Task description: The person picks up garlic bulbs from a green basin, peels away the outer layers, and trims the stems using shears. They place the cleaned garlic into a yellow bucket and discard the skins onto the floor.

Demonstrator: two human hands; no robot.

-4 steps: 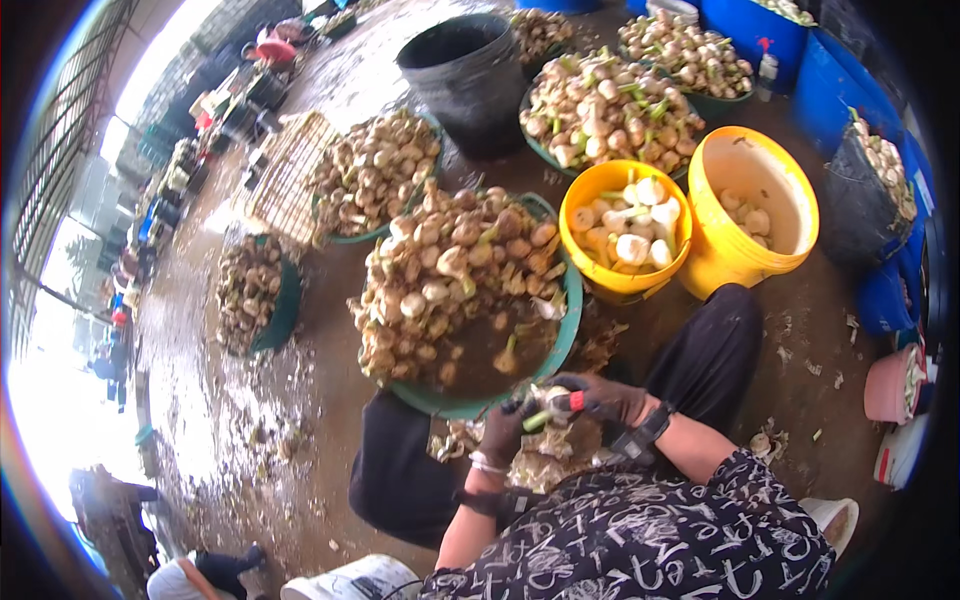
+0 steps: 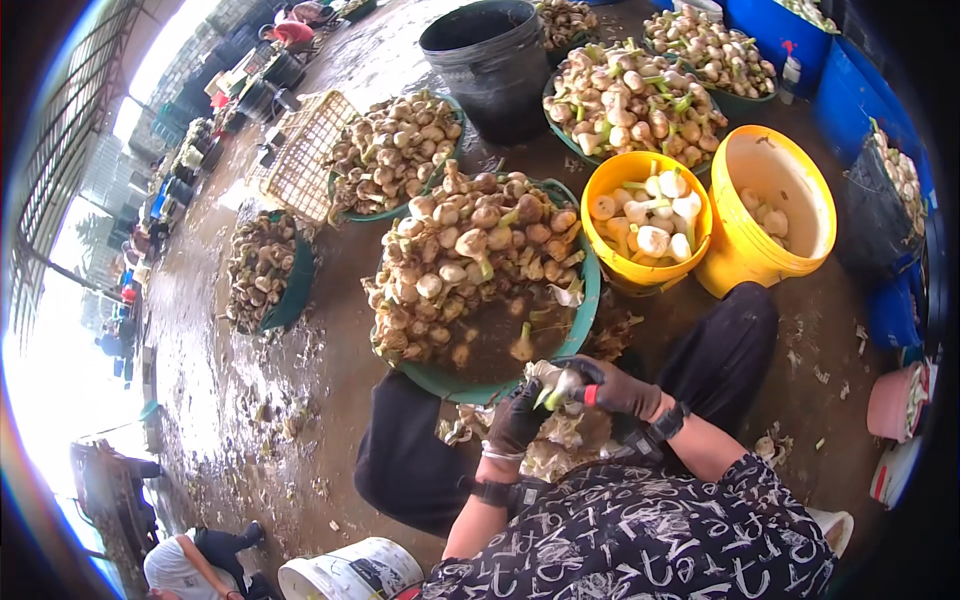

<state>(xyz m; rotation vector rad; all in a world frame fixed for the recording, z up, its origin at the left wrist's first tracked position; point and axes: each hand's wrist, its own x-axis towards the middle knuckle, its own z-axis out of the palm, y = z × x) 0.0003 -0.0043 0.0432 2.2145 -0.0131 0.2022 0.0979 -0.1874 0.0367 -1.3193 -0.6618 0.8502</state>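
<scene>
Both my hands wear dark gloves and meet in front of me, over the near rim of a wide green basin [image 2: 590, 300]. My left hand [image 2: 514, 422] is closed around a garlic bulb [image 2: 562, 384] with a short green stem; loose pale skin sticks up from it. My right hand [image 2: 628, 388] presses against the bulb's right side, gripping a tool with a red-and-black handle [image 2: 590, 395]; its working end is hidden. In the basin, untrimmed garlic [image 2: 470, 240] is heaped toward the far left, and one stray bulb [image 2: 522, 343] lies near the bare front.
A yellow bucket [image 2: 620, 275] of trimmed white bulbs stands right of the basin, beside a taller yellow bucket [image 2: 780, 262] with fewer bulbs. More garlic basins [image 2: 395, 150] and a black tub [image 2: 485, 75] lie beyond. Peelings [image 2: 550, 455] litter the floor between my legs. A person [image 2: 190, 565] sits at lower left.
The bulb has turned between my hands: its stem pointed to the lower left and now sits closer in, with loose skin showing above. The whole view has shifted slightly.
</scene>
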